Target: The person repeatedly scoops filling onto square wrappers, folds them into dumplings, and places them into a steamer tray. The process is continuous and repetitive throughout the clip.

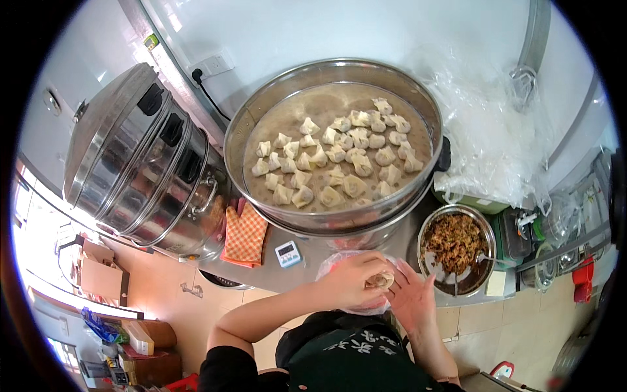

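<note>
My left hand [350, 279] is curled around a gathered wonton [379, 280], its folded wrapper showing between thumb and fingers. Close beside it, my right hand [414, 296] is spread with the palm partly showing, and I see nothing in it. Below both hands is a red container covered in a clear plastic bag [360, 307], partly hidden. To the right, a steel bowl [422, 235] holds minced filling [454, 242] with spoon handles sticking out. Ahead, a large round steel steamer tray [303, 98] bears many folded wontons [338, 154], mostly toward its middle and right.
A tall stacked steamer [142, 166] stands at left. An orange checked oven mitt [245, 235] and a digital timer [288, 255] lie on the steel counter [313, 250]. Clear plastic bags [490, 127] pile at right; a pale yellow square [495, 283] lies near the bowl.
</note>
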The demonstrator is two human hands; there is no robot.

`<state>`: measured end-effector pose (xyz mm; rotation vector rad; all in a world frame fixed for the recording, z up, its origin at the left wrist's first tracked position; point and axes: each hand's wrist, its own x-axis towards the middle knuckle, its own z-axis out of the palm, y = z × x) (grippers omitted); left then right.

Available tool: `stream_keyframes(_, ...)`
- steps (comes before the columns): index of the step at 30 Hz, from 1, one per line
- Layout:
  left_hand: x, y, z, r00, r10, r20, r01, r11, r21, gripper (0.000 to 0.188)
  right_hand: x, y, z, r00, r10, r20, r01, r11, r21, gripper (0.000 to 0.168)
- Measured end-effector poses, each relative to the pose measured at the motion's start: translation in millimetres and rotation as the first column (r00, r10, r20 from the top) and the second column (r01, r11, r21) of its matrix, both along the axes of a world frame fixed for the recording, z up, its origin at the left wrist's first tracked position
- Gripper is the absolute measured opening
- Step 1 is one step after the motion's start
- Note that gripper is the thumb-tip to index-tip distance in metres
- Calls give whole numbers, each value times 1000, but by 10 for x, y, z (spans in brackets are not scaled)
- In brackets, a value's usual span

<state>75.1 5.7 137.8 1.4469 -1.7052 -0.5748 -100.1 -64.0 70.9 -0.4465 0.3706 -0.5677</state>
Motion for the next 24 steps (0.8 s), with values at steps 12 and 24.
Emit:
stream_keyframes(12, 1847, -766, 1246, 929, 85, 361, -51, 994, -101, 29, -196, 277, -321, 907, -197, -371, 150, 977, -153, 61)
stream_keyframes(24, 1812, -1235, 876, 827, -421, 373, 261, 875, 408, 19, 32, 445, -296, 910, -238, -339, 187, 966, -176, 54)
